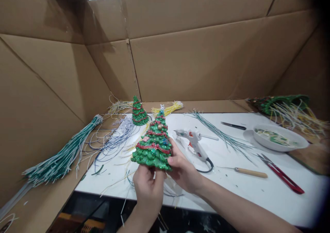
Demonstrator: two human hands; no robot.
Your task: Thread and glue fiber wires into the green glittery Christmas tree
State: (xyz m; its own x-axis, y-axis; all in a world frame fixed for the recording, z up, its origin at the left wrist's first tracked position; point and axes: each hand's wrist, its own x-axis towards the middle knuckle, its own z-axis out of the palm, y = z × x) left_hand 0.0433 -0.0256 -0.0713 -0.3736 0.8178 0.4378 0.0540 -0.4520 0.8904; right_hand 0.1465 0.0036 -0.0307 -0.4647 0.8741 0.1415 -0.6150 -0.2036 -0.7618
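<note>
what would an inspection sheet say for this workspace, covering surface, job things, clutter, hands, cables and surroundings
Surface: white tabletop, scattered green scraps.
Job's things: decorated green tree in hand; second green tree upright behind it.
Clutter: glue gun, wooden-handled tool, red-handled snips, dark-handled knife, white dish holding scraps, loose strand bundles.
Hands: left hand gripping the held tree's base, right hand its side.
Cables: glue gun's black cord; plug end not visible.
Surroundings: cardboard walls left, back and right.
</note>
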